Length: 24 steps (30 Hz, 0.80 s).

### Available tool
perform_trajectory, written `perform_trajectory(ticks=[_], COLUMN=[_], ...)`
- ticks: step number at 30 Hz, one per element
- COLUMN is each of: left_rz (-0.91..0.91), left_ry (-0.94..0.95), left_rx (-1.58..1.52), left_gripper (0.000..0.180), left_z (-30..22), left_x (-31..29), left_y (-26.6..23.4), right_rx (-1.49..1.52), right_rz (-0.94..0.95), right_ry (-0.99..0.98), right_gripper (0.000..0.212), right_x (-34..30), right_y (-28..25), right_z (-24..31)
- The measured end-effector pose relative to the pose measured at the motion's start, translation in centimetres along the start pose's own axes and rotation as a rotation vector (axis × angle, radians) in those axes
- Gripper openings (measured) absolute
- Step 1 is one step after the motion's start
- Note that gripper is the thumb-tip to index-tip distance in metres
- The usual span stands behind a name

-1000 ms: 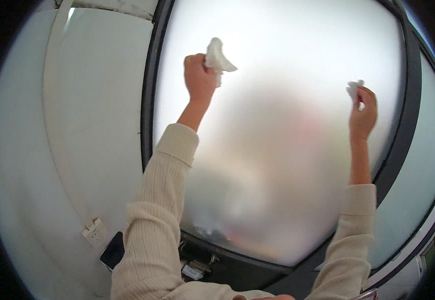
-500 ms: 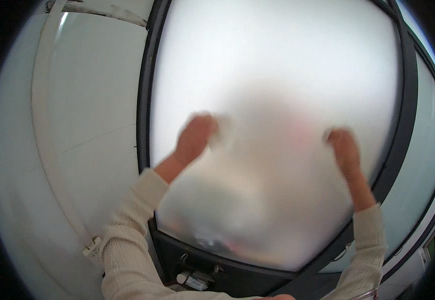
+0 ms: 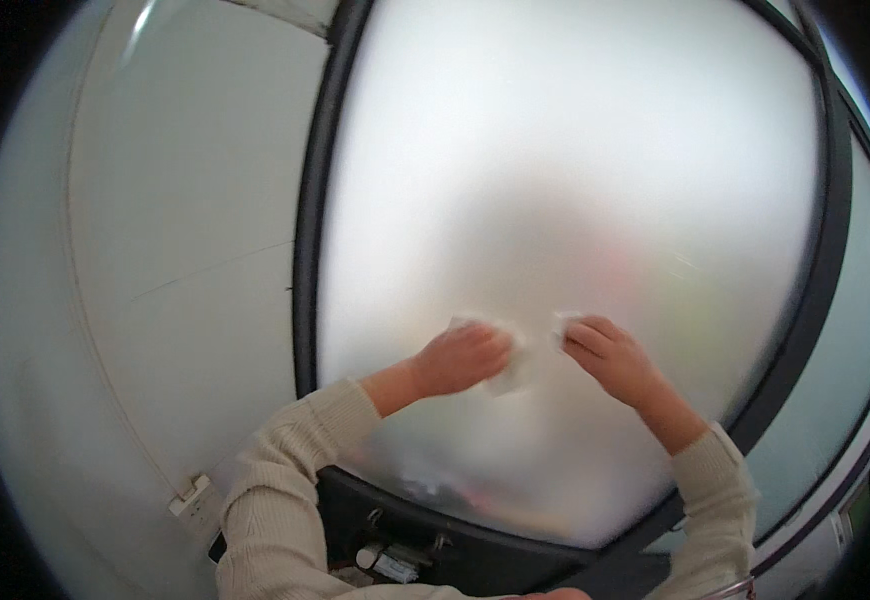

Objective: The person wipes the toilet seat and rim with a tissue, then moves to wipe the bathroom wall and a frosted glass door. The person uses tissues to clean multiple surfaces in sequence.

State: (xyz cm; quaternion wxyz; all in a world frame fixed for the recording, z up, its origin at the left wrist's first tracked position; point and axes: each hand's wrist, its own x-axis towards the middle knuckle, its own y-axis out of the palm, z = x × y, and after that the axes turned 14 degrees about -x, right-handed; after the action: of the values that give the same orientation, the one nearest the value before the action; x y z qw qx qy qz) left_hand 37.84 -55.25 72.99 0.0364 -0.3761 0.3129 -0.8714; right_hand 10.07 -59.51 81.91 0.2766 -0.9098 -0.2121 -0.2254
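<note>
In front of a frosted glass pane point(image 3: 435, 120) set in a black frame, both my hands work close together at its lower middle. My left hand point(image 3: 460, 358) is closed on a crumpled white tissue point(image 3: 508, 378), whose pale edges stick out under and past the fingers. To its right, my right hand point(image 3: 610, 358) pinches a smaller white piece of tissue point(image 3: 561, 328) between the fingertips. Both hands look to be at the glass; whether they press on it is hard to tell. Long beige ribbed sleeves cover my forearms.
A pale wall point(image 3: 185, 180) with a thin crack stands at the left, a white socket with a plug point(image 3: 193, 495) low on it. Below the pane, a white bottle point(image 3: 370, 557) lies near small metal hooks. At the right is another glass panel point(image 3: 850, 330).
Both hands have come down and inward, the left one moving right and the right one moving left, so the gap between them is much smaller. The view has shifted slightly.
</note>
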Motion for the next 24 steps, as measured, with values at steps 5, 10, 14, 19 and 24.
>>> perform_trajectory(ticks=[5,10,14,19,24], left_rz=[-0.386,-0.775,-0.804,-0.738,-0.227], left_ry=[-0.363,-0.419,-0.578,-0.864,-0.495], left_rx=[-0.089,0.295,0.329,0.088,-0.37], left_gripper=[0.009,0.01,0.011,0.023,0.029], left_z=[7.9,16.6,16.6,5.5,-12.5], left_x=[-4.7,-1.8,0.1,-9.8,-12.1], left_y=[-4.7,-10.9,-10.5,-1.8,8.8], right_rx=[0.39,-0.583,-0.481,0.2,0.514], right_rz=[0.058,-0.497,-0.525,0.074,0.56], right_ry=[0.855,0.455,0.446,0.296,0.11], right_gripper=[0.019,0.012,0.013,0.02,0.024], right_x=[1.6,12.2,15.1,8.0,-6.8], right_y=[-4.7,-5.2,-2.0,7.9,5.6], right_z=[-7.6,-13.6,-12.2,6.9,12.5])
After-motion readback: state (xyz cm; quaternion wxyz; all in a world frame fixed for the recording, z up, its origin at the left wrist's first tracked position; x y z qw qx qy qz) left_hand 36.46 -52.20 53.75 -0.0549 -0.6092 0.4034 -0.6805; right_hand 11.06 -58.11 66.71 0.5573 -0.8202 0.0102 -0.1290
